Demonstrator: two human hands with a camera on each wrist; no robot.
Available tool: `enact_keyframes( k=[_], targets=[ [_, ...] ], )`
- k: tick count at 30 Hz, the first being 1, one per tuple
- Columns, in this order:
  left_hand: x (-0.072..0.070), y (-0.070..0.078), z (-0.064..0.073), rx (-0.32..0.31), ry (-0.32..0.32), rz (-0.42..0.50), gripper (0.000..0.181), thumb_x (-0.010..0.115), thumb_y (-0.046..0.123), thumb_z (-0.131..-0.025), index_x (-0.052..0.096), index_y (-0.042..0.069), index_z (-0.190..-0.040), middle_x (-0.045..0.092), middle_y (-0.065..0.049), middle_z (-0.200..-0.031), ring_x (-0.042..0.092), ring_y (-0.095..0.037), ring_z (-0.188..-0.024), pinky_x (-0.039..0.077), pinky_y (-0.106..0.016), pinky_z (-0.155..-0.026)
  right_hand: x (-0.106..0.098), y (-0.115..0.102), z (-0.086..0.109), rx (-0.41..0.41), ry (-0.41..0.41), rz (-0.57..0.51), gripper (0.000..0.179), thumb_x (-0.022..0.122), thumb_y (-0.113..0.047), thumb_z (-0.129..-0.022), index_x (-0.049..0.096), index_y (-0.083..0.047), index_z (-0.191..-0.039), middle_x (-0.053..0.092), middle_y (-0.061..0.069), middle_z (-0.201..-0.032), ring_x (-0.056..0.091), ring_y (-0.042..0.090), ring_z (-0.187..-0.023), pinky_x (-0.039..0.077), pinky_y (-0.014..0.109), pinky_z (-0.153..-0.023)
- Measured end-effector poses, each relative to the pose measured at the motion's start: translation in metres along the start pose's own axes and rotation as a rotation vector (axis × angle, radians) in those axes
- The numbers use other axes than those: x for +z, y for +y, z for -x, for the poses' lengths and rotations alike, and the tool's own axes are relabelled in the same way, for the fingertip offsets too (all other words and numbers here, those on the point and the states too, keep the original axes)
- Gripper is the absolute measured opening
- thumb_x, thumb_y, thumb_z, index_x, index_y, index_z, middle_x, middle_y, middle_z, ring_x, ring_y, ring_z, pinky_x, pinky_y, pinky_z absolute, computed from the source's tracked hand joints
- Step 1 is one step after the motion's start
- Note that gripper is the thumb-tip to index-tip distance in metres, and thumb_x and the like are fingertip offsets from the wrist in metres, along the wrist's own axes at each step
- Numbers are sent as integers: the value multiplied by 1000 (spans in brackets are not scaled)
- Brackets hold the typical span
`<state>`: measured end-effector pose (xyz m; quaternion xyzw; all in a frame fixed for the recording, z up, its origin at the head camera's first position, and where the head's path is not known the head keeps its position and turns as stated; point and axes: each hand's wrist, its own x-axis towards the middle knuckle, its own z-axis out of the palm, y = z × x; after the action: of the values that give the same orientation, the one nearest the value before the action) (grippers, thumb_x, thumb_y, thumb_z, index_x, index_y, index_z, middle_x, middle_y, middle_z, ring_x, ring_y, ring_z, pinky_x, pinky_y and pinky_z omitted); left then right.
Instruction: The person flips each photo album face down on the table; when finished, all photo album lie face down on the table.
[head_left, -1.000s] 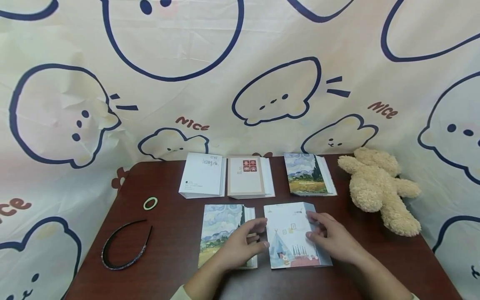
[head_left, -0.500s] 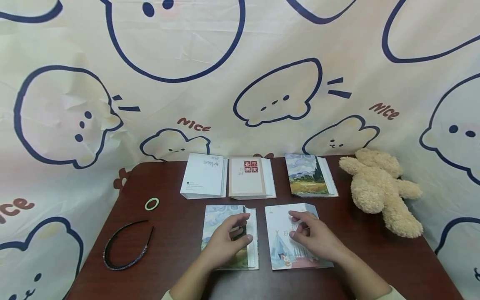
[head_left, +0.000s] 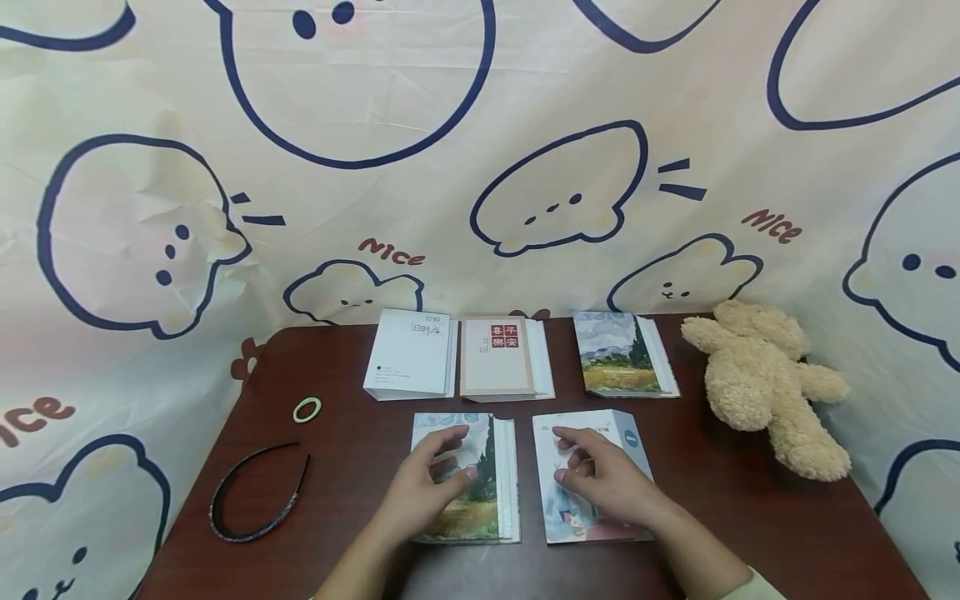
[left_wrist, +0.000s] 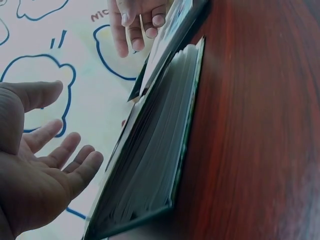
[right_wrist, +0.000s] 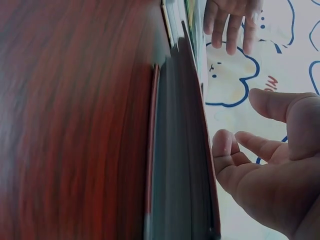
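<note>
My left hand [head_left: 420,493] hovers over a thick album with a painted landscape cover [head_left: 483,454], fingers relaxed and thumb apart. In the left wrist view that album's page edges [left_wrist: 150,170] show, and my palm stays clear of its cover. Over a pale album with a tent picture [head_left: 551,483] is my right hand [head_left: 611,487], fingers loosely bent and holding nothing. The right wrist view shows a gap between my right hand [right_wrist: 265,165] and that album's reddish cover edge [right_wrist: 207,150]. Parts of both covers are hidden beneath my hands.
Behind stand a white album [head_left: 408,354], a beige album with red squares [head_left: 487,367] and another landscape album [head_left: 618,354]. A teddy bear [head_left: 753,383] lies at right. A green ring [head_left: 296,411] and a headband [head_left: 217,510] lie at left on the brown table [head_left: 352,450].
Both hands have moved left. My left hand went from between the front albums to over the landscape one; my right hand left the pale album's right edge and came over its cover.
</note>
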<state>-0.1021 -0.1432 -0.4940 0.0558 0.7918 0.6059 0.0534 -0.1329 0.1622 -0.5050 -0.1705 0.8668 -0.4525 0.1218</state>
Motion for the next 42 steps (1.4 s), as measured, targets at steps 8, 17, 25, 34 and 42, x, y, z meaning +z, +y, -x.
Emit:
enact_keyframes(
  k=[8, 17, 25, 34, 42],
  targets=[
    [-11, -3, 5, -37, 88, -56, 57, 83, 12, -89, 62, 12, -141, 60, -15, -137, 64, -34, -116, 55, -44, -94, 20, -11, -9, -28, -35, -34, 62, 77, -17, -95, 52, -7, -151, 61, 8, -126, 59, 21, -101, 54, 29, -82],
    [-24, -6, 8, -75, 131, -83, 57, 84, 14, -88, 62, 15, -141, 61, -11, -135, 64, -26, -102, 54, -40, -88, 38, -19, -14, -73, -77, -32, 61, 75, -19, -96, 51, -3, -150, 61, 10, -129, 64, 23, -107, 56, 33, -89],
    [-36, -12, 13, -99, 172, -124, 58, 83, 15, -90, 61, 16, -143, 60, -10, -139, 64, -27, -108, 55, -38, -84, 50, -27, -19, -106, -144, -42, 63, 72, -23, -98, 47, -4, -153, 56, 14, -138, 67, 27, -113, 57, 37, -93],
    [-49, -26, 16, -124, 189, -159, 62, 82, 11, -90, 57, 13, -147, 57, -9, -142, 58, -26, -126, 53, -39, -98, 62, -34, -22, -133, -153, 29, 64, 74, -26, -96, 49, -8, -152, 52, 10, -143, 64, 16, -100, 55, 33, -88],
    [-49, -33, 17, -177, 156, -138, 67, 82, 14, -90, 51, 10, -150, 54, -15, -144, 57, -33, -128, 53, -43, -99, 65, -38, -23, -90, -161, 59, 66, 74, -28, -95, 49, -8, -153, 51, 9, -147, 64, 13, -99, 54, 32, -86]
  ],
)
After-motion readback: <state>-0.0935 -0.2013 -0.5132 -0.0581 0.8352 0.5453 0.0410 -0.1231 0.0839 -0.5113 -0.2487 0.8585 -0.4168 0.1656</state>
